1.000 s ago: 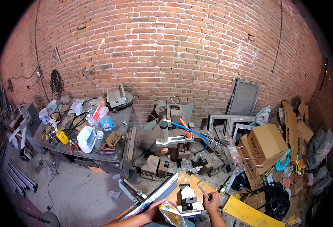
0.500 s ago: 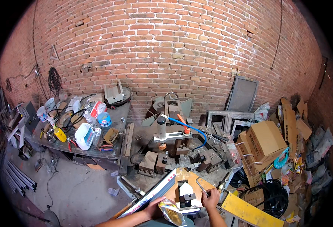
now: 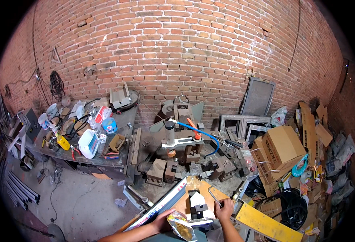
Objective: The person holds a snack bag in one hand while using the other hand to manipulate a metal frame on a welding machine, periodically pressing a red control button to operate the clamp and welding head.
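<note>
My left hand (image 3: 164,220) is closed on the edge of a plastic packet (image 3: 181,228), clear with yellow print, with a brownish-yellow mass inside. In my closed right hand (image 3: 224,209) is an L-shaped metal rod, like a hex key (image 3: 214,194), its bent end pointing away from me. Between the two hands a dark metal fixture (image 3: 193,195) with a white pointed piece (image 3: 199,199) lies on a wooden board (image 3: 203,186). Neither hand touches the fixture. Beyond the board stands a press-like machine with a grey cylinder (image 3: 170,133) and a blue hose (image 3: 203,134).
Heavy metal blocks (image 3: 157,169) sit on the machine bed. A long white-and-blue strip (image 3: 165,203) runs along the board's left edge; a yellow metal plate (image 3: 266,222) lies at right. Bottles and a white jug (image 3: 88,144) crowd the left bench. Cardboard boxes (image 3: 282,147) are stacked right.
The whole view has shifted slightly. Both hands keep their holds; the packet and the rod have moved only a little.
</note>
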The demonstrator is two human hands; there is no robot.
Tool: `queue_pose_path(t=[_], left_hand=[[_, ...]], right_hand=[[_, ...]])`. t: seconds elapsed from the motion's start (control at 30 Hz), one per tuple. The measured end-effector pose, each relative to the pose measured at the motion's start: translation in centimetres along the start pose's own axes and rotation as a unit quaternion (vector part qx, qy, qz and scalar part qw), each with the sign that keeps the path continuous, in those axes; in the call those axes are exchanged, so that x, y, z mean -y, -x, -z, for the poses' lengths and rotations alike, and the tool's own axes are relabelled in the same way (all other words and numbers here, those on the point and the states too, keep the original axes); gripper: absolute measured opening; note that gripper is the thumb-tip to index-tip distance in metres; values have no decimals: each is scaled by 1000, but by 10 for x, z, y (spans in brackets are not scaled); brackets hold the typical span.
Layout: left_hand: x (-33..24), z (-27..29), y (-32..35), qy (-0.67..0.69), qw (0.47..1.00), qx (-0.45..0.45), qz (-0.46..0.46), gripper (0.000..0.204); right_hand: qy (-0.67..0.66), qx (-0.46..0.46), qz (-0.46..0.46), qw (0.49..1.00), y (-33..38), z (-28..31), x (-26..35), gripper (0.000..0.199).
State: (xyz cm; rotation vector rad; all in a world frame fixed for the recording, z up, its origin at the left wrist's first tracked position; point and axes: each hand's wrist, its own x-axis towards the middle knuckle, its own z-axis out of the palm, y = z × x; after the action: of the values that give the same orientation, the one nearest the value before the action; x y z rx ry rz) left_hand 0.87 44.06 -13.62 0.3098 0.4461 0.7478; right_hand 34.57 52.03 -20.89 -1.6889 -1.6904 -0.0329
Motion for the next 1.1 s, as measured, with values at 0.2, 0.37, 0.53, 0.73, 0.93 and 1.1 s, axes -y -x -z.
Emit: queue_pose_path(t=[0.2,0.37,0.53,0.73,0.93,1.1], left_hand=[[-3,-1,0,13,1000,6,4,64],[-4,-12,1,-3,1000,-23,10,64],[-3,-4,0,-3,1000,5,-1,63],[1,0,1,24,1000,0,-5,64],[-1,1,-1,-11,1000,1,-1,62],[-1,-5,1,-6,1000,-8,-11,64]], right_hand=[[-13,2,14,1000,-4,1,3,29],[-9,6,4,1000,-1,3,2,28],[-12,9,6,1000,-2,2,3,29],[-12,2,10,1000,1,0,1,29],[-19,13,-8,1000,0,-3,-4,29],[-20,12,-15,1000,2,-3,-2,28]])
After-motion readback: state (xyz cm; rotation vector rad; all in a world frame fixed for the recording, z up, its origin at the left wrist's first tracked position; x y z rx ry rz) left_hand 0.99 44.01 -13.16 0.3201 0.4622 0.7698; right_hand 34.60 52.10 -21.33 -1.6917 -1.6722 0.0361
